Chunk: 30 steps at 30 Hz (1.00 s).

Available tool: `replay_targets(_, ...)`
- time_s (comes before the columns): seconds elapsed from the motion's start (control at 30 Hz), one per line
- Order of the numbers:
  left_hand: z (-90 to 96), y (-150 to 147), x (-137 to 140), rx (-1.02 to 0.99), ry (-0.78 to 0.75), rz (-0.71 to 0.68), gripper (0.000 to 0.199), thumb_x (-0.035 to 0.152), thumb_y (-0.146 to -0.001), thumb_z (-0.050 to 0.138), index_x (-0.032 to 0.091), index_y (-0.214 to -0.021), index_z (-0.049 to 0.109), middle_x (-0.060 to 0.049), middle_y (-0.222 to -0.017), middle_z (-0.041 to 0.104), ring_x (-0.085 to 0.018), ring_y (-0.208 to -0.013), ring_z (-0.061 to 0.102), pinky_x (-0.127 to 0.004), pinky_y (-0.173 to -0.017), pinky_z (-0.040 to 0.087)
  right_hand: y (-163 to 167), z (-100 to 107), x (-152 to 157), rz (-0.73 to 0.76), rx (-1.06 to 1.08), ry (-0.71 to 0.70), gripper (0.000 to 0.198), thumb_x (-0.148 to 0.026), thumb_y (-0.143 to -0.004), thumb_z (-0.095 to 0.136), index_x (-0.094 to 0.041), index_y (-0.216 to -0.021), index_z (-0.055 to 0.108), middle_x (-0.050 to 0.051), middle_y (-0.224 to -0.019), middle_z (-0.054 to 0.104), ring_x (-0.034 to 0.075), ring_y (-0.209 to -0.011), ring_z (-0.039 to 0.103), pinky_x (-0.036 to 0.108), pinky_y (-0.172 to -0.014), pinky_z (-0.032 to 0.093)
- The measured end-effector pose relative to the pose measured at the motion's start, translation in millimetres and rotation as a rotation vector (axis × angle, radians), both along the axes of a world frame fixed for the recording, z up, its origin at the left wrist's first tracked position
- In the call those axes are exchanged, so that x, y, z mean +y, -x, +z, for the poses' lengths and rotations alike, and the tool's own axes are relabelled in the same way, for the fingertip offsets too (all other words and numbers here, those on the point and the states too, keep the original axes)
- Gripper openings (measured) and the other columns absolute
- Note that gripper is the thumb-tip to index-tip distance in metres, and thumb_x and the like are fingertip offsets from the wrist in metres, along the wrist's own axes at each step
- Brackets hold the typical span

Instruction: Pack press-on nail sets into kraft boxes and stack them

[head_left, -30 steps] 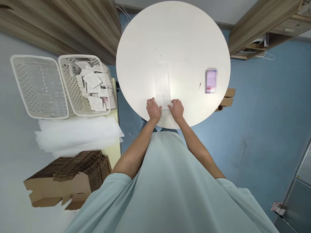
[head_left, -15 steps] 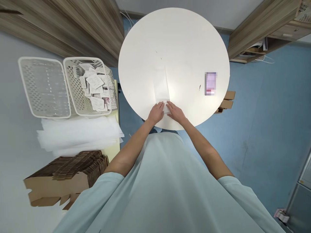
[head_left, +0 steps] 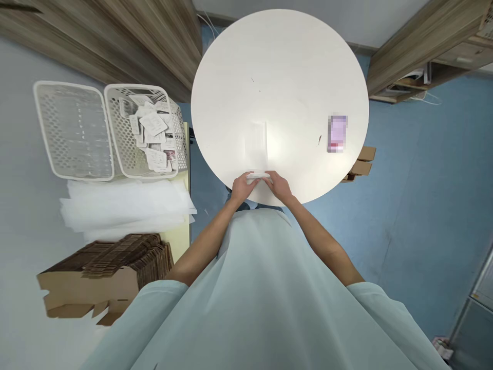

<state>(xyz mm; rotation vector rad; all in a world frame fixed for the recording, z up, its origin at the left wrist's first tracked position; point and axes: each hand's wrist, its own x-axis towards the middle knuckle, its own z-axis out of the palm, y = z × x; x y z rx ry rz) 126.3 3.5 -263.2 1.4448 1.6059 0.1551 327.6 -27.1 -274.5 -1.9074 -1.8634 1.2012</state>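
Note:
A thin, translucent white foam sheet [head_left: 257, 144] lies lengthwise on the white round table [head_left: 300, 61], its far edge pointing away from me. At its near end is a small white folded bundle [head_left: 257, 175], close to the table's front edge. My left hand [head_left: 242, 188] grips the left end of that bundle, thumb on the near side and fingers beyond it. On the right end, my right hand [head_left: 280, 187] pinches in the same way. Whatever may be inside the bundle is hidden.
A pixelated purple item [head_left: 337, 133] lies on the table's right side. To the left stand a white basket [head_left: 176, 133] of small printed packets, an empty-looking clear-bottomed basket or lid [head_left: 73, 131], stacked foam sheets [head_left: 127, 205] and flattened cardboard boxes [head_left: 92, 290].
Both hands have shifted slightly toward me, going from lying flat over the near end to gripping its two ends. The flat stretch of sheet looks shorter, its far edge nearer.

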Motion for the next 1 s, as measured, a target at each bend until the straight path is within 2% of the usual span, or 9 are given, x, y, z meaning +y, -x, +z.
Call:
replay_targets(0.13, -7.3, -6.7, 16.0, 0.118, 0.032, 0.125, 0.028, 0.048, -0.099, 0.068, 0.021, -0.090, 0.070, -0.009, -0.095, 0.078, -0.028, -0.097, 0.073, -0.036, -0.086, 0.055, 4.4, -10.4, 22.9, -0.128, 0.006, -0.007, 0.036, -0.047, -0.113, 0.050, -0.019, -0.119, 0.071, 0.012, -0.118, 0.073, 0.024, -0.098, 0.072, 0.036, -0.087, 0.059)
replay_targets(0.27, -16.6, -11.0, 27.6, 0.182, 0.042, 0.145, 0.025, 0.040, -0.098, 0.068, 0.023, -0.081, 0.062, -0.007, -0.092, 0.074, -0.026, -0.095, 0.069, -0.036, -0.086, 0.052, 6.6, -19.1, 39.2, -0.246, 0.033, 0.041, 0.027, -0.043, -0.108, 0.060, -0.019, -0.114, 0.072, 0.010, -0.109, 0.074, 0.023, -0.095, 0.070, 0.038, -0.090, 0.060)
replay_targets(0.37, -17.3, -16.6, 31.6, 0.215, 0.070, 0.144, 0.017, 0.038, -0.100, 0.066, 0.021, -0.100, 0.068, -0.010, -0.102, 0.073, -0.029, -0.100, 0.069, -0.040, -0.090, 0.054, 9.4, -20.1, 45.4, -0.292, 0.015, 0.113, 0.031, -0.039, -0.105, 0.063, -0.017, -0.127, 0.069, 0.011, -0.112, 0.075, 0.025, -0.099, 0.072, 0.040, -0.094, 0.061)
replay_targets(0.47, -13.1, -22.8, 34.4, 0.266, -0.041, 0.135, 0.049, 0.028, -0.097, 0.066, 0.016, -0.144, 0.057, -0.020, -0.142, 0.065, -0.035, -0.127, 0.064, -0.047, -0.104, 0.054, 12.9, -16.9, 50.5, -0.236, -0.078, 0.081, 0.045, -0.036, -0.106, 0.062, -0.016, -0.146, 0.059, 0.017, -0.134, 0.069, 0.029, -0.118, 0.070, 0.044, -0.101, 0.061)
replay_targets(0.53, -10.2, -24.6, 38.0, 0.278, -0.155, 0.013, 0.066, 0.019, -0.096, 0.061, 0.014, -0.160, 0.044, -0.023, -0.163, 0.050, -0.037, -0.146, 0.052, -0.052, -0.117, 0.047, 14.0, -15.3, 56.8, -0.115, -0.134, -0.027, 0.052, -0.029, -0.106, 0.059, -0.017, -0.156, 0.052, 0.019, -0.155, 0.057, 0.031, -0.141, 0.059, 0.047, -0.113, 0.057)
replay_targets(0.63, -8.4, -22.1, 47.4, 0.233, -0.216, -0.265, 0.065, 0.009, -0.096, 0.048, 0.014, -0.161, 0.047, -0.019, -0.169, 0.047, -0.035, -0.157, 0.041, -0.056, -0.128, 0.036, 10.1, -16.7, 71.0, 0.146, -0.132, -0.140, 0.057, -0.018, -0.106, 0.052, -0.018, -0.163, 0.048, 0.015, -0.170, 0.047, 0.029, -0.159, 0.043, 0.050, -0.126, 0.047)
replay_targets(0.73, -8.7, -15.5, 57.2, 0.223, -0.188, -0.407, 0.062, 0.010, -0.097, 0.046, 0.011, -0.159, 0.051, -0.019, -0.168, 0.050, -0.034, -0.158, 0.043, -0.055, -0.132, 0.032, -0.6, -20.2, 82.0, 0.320, -0.127, -0.095, 0.058, -0.017, -0.105, 0.050, -0.017, -0.163, 0.048, 0.014, -0.173, 0.045, 0.030, -0.157, 0.047, 0.052, -0.124, 0.050)
replay_targets(0.83, -8.3, -8.5, 59.6, 0.239, -0.186, -0.464, 0.062, 0.015, -0.100, 0.047, 0.010, -0.162, 0.049, -0.019, -0.171, 0.046, -0.034, -0.161, 0.039, -0.054, -0.133, 0.029, -10.4, -21.4, 78.0, 0.403, -0.131, -0.080, 0.067, -0.026, -0.104, 0.059, -0.013, -0.167, 0.042, 0.017, -0.178, 0.036, 0.034, -0.159, 0.045, 0.053, -0.124, 0.049)
replay_targets(1.0, -3.9, 4.4, 34.6, 0.229, -0.178, -0.571, 0.067, 0.030, -0.106, 0.046, 0.011, -0.171, 0.038, -0.015, -0.178, 0.036, -0.035, -0.169, 0.023, -0.054, -0.136, 0.023, -6.7, -16.7, 35.9, 0.420, -0.167, -0.138, 0.085, -0.029, -0.103, 0.062, -0.010, -0.175, 0.022, 0.020, -0.181, 0.024, 0.034, -0.168, 0.029, 0.054, -0.134, 0.033)
